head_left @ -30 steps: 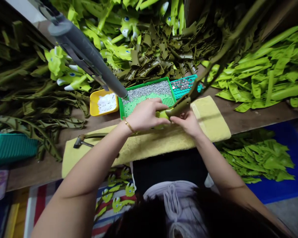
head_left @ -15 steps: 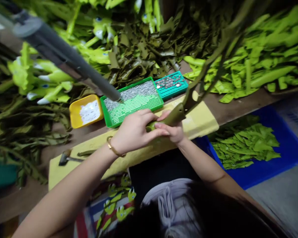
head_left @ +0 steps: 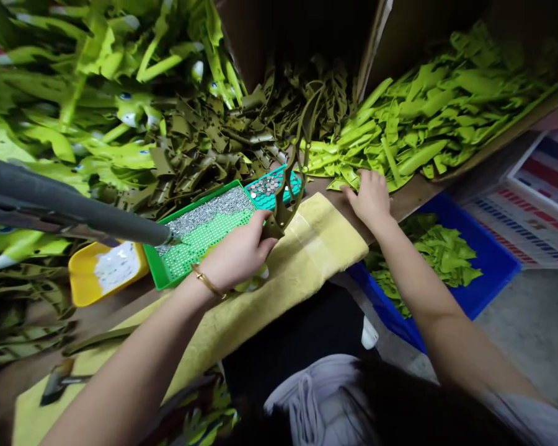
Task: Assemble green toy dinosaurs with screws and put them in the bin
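Observation:
My left hand [head_left: 242, 251] grips the lower end of an olive-green plastic piece [head_left: 286, 207] with a long, curved openwork top that stands up over the teal tray. Some lighter green plastic shows under that hand. My right hand [head_left: 372, 195] is at the near edge of a heap of lime-green plastic parts [head_left: 418, 130], its thumb apart from the fingers. A thin lime piece lies by its thumb; whether the hand touches it is unclear. Below is a yellow padded cloth [head_left: 302, 248] on the bench.
A green tray [head_left: 155, 269] holds small metal pins; a teal tray [head_left: 255, 201] holds metal discs. Beside them are a yellow tub [head_left: 81, 279], a grey post [head_left: 74, 201] and a hammer [head_left: 58, 381]. Olive parts [head_left: 204, 148] heap behind. A blue bin [head_left: 488, 279] stands low right.
My right hand has let go of the olive-green piece and moved right to the lime-green heap. My left hand still holds the piece. The view has shifted to the right.

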{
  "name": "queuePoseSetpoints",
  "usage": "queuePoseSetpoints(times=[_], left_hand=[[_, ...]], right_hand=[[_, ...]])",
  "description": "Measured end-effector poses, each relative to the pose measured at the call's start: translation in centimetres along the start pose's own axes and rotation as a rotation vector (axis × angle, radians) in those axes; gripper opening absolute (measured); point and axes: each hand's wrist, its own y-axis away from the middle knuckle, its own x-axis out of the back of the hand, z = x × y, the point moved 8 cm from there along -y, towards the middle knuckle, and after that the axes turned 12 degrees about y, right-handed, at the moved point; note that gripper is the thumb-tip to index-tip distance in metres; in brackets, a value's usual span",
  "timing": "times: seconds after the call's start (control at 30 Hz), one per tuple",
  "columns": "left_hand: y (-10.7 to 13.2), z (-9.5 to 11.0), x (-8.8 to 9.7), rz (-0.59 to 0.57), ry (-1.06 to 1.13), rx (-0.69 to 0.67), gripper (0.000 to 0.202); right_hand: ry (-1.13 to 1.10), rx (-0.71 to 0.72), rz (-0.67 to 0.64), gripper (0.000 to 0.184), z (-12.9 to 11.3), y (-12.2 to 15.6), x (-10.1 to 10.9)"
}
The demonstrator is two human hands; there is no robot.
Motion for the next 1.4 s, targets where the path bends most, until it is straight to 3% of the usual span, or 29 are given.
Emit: queuePoseSetpoints(times=[0.13, 0.27, 0.33, 0.4, 0.5, 0.57, 0.63, 0.7, 0.87, 0.97, 1.17, 1.4], left_hand=[[-1.1, 0.2, -0.1, -0.034, 0.018, -0.013, 0.034], [-1.5, 0.1, -0.6, -0.065, 0.006, 0.016, 0.028], [-1.4, 0.1, -0.9, -0.05, 0.026, 0.027, 0.025], [-1.0, 0.0, -0.9, 0.019, 0.084, 0.035, 0.023], [-0.1, -0.2, -1.0, 0.157, 0.187, 0.044, 0.027], [0.4, -0.2, -1.1, 0.226, 0.208, 0.028, 0.031], [0.8, 0.2, -1.1, 0.277, 0.19, 0.007, 0.036], [0.9, 0.6, -1.2, 0.299, 0.176, -0.011, 0.042], [0.8, 1.9, -2.2, 0.233, 0.242, -0.072, 0.064], [0.8, 2.2, -2.7, 0.193, 0.248, -0.114, 0.07], [0.9, 2.1, -2.8, 0.154, 0.263, -0.12, 0.067], [0.9, 1.8, -2.9, 0.097, 0.361, -0.164, 0.064]], right_hand=[[0.059, 0.2, 0.014, 0.039, -3.3, -1.6, -0.9], [-0.04, 0.453, -0.119, 0.039, -8.7, -4.3, -3.1], [-0.132, 0.483, -0.197, 0.039, -10.5, -6.1, -4.4], [-0.196, 0.444, -0.236, 0.029, -11.1, -7.8, -5.2], [-0.246, 0.423, -0.205, 0.017, -10.8, -8.7, -4.1], [-0.442, 0.371, -0.096, 0.018, -9.7, -7.9, -1.4], [-0.819, 0.216, 0.051, 0.023, -7.8, -5.9, 1.2], [-1.134, 0.058, 0.108, 0.027, -6.8, -2.9, 1.8], [-1.341, -0.167, -0.259, 0.05, -9.9, 4.6, -3.5], [-1.495, -0.315, -0.345, 0.064, -11.1, 6.6, -5.7], [-1.626, -0.332, -0.469, 0.062, -12.5, 7.5, -6.7], [-1.648, -0.29, -0.522, 0.053, -12.3, 8.3, -6.0]])
